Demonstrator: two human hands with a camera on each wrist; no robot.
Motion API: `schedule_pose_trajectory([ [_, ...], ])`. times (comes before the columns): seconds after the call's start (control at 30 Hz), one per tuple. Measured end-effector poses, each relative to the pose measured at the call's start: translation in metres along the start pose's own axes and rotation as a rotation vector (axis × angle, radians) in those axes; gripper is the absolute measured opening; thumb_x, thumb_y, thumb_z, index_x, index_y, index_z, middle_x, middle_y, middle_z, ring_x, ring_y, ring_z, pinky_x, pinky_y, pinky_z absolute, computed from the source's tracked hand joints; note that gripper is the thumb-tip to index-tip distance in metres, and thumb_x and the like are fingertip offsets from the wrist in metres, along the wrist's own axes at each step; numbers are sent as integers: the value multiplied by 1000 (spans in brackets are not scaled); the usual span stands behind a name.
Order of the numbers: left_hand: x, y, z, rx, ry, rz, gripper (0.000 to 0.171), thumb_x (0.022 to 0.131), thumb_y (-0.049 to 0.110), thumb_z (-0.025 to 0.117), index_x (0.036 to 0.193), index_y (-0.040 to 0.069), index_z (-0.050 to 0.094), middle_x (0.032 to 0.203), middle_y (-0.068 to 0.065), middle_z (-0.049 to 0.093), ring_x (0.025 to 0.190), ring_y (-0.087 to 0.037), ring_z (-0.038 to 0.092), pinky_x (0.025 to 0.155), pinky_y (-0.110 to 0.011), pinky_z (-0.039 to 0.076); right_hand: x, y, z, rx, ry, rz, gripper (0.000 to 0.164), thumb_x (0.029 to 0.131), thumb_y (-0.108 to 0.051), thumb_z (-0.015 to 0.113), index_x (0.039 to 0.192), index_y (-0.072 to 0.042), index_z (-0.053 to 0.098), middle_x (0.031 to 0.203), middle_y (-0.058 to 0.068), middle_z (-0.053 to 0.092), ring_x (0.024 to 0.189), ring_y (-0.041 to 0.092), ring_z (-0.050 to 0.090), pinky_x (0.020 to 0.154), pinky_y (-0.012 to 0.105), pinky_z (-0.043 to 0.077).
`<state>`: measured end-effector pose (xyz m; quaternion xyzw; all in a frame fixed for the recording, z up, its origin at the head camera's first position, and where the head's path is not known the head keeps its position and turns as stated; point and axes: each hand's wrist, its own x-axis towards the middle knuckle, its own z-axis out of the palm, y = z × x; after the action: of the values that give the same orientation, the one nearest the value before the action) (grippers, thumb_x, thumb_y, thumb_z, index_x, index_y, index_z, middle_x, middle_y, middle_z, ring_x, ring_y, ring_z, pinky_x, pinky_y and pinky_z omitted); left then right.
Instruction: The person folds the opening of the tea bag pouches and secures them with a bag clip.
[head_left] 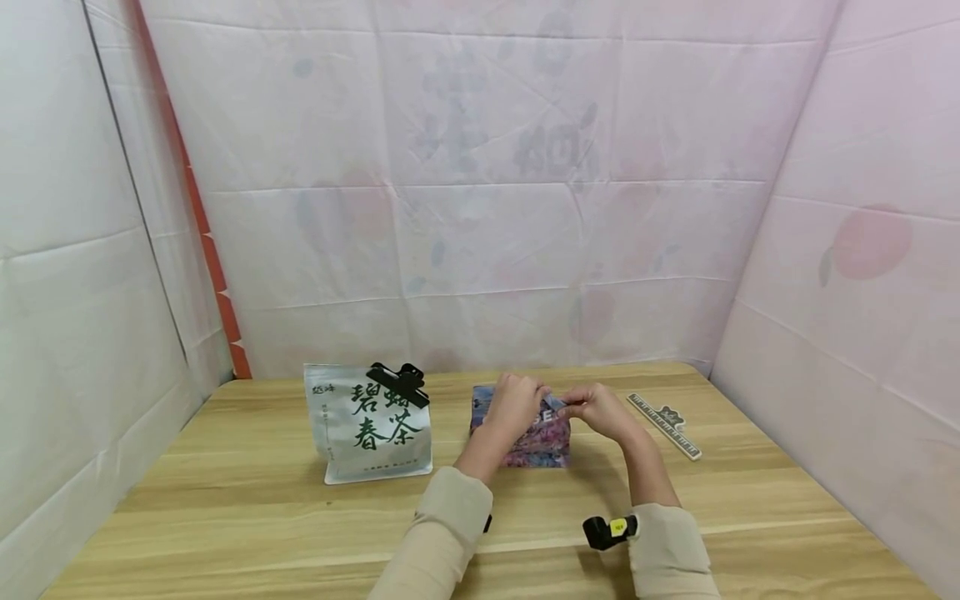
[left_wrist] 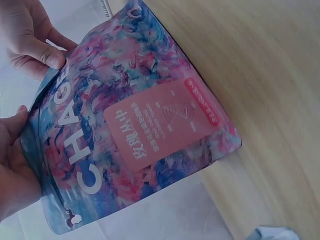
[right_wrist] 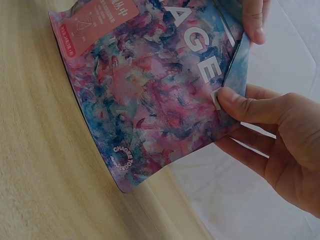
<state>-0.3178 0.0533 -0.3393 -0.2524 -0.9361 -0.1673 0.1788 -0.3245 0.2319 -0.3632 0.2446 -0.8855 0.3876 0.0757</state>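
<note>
A pink-and-blue patterned tea bag [head_left: 536, 448] stands on the wooden table, its upper edge folded over. My left hand [head_left: 516, 403] holds that top edge, with its thumb on the front in the left wrist view. At the fold's right end, my right hand [head_left: 598, 409] pinches the corner between thumb [right_wrist: 240, 103] and fingers behind. White lettering and a pink label [left_wrist: 157, 122] show on the bag's front. To the left stands a pale tea bag [head_left: 367, 442] with dark green characters, a black clip [head_left: 399, 385] across its top right corner.
A long clip with a piano-key pattern [head_left: 664, 427] lies on the table right of my right hand. White printed sheets [head_left: 480, 233] hang behind the table [head_left: 247, 500] and along both sides. A small black device [head_left: 609, 530] sits at the right cuff.
</note>
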Motion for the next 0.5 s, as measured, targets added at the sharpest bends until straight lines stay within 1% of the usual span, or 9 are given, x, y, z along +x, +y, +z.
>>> schedule_pose_trajectory([
  [0.13,1,-1,1,-44,18,-21,22,93,25,55,95,13,73,76,3,67,61,-8,54,67,-22,45,1,0,0,-1,0,0,10,81,3,64,88,4,71,84,13,67,73,22,61,60,31,49],
  [0.2,1,0,0,-46,13,-30,23,93,26,55,96,13,73,77,2,68,61,-8,54,64,-21,45,0,0,0,-3,2,-1,10,81,3,64,88,4,71,83,13,67,73,22,61,60,31,49],
  [0.27,1,1,0,-27,0,-39,24,93,27,53,98,14,73,80,3,68,67,-10,58,74,-24,45,0,-1,0,-3,3,-2,9,81,3,64,88,4,71,83,13,67,74,22,62,61,31,49],
  [0.37,0,3,1,13,-15,-47,26,95,30,51,102,16,71,84,5,68,77,-12,61,86,-29,42,-1,-1,1,-4,4,-3,10,81,3,64,88,4,71,84,13,67,74,21,62,61,31,49],
  [0.43,0,3,3,48,-13,-44,24,94,32,53,101,18,71,80,6,67,76,-12,61,89,-32,39,-1,0,1,-4,5,-1,10,81,2,64,88,3,71,84,13,68,74,21,62,62,31,49],
  [0.5,-1,4,5,95,-2,-39,22,90,37,58,98,21,71,73,9,65,70,-10,60,86,-31,39,-1,1,1,-4,3,3,10,81,1,65,89,3,71,84,12,67,74,21,62,62,31,49],
])
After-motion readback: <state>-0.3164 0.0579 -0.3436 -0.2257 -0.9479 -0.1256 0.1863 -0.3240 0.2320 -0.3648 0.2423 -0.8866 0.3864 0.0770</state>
